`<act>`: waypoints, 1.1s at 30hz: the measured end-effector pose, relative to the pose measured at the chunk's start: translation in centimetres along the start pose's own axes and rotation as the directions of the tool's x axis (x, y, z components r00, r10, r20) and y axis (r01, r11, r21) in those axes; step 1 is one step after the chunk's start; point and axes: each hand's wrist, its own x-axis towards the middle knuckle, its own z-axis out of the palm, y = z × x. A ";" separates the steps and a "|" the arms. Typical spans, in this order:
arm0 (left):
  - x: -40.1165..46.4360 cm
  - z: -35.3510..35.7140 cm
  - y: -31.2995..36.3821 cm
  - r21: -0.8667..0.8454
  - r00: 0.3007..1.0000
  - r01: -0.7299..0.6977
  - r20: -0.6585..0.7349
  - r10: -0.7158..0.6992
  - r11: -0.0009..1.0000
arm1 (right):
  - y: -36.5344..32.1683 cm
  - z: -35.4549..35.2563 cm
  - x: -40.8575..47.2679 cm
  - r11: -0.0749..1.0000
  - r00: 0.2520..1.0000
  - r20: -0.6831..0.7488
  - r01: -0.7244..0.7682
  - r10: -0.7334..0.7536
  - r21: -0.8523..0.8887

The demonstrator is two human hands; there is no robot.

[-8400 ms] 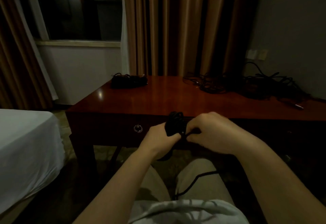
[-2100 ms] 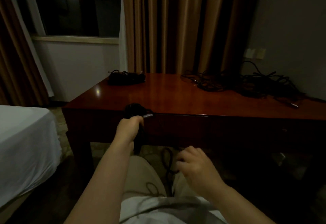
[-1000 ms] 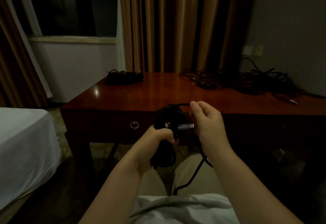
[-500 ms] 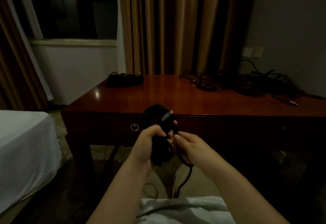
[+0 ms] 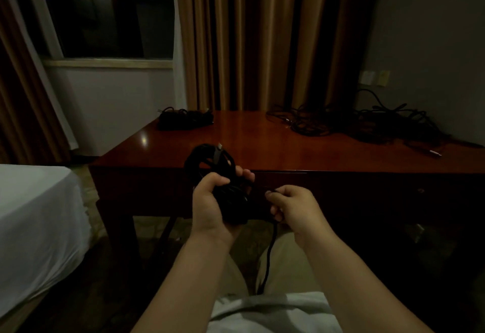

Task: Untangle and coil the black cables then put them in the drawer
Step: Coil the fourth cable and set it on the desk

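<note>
Your right hand (image 5: 294, 208) has dropped from above the coil (image 5: 210, 164) to pinch the loose cable tail (image 5: 270, 248) beside it, left hand (image 5: 212, 206) still clenching the coil before the desk (image 5: 288, 146); another wrap comes next, drawer untouched.

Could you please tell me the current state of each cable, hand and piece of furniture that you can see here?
Coiled cable: partly wound, gripped by the left hand, loose end hanging down.
Left hand: curled round the coil.
Right hand: pinching the loose strand.
Tangled cables: unsorted, on the desk's right rear.
Cable bundle: lying on the left rear corner.
Desk: drawer front looks closed.
Curtain: drawn.
</note>
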 end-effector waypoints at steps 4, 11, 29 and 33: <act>0.6 0.0 1.2 -0.158 0.998 -0.056 -0.009 0.055 0.986 | 0.5 -0.3 0.5 0.914 0.988 0.149 -0.100 0.044 0.393; 1.8 -0.8 3.0 -0.330 0.994 -0.093 -0.081 0.069 0.939 | 1.0 -3.2 -0.3 0.941 0.799 0.599 -0.233 0.041 0.246; 3.6 -4.3 -0.2 0.985 0.989 -0.127 0.135 0.063 -0.120 | -6.7 0.0 -5.8 0.133 0.878 0.478 0.477 -0.025 -0.869; 3.0 -4.4 -0.7 0.991 0.977 -0.039 0.065 -0.204 0.129 | -7.0 -1.9 -3.8 0.098 0.883 0.468 0.469 -0.037 -0.878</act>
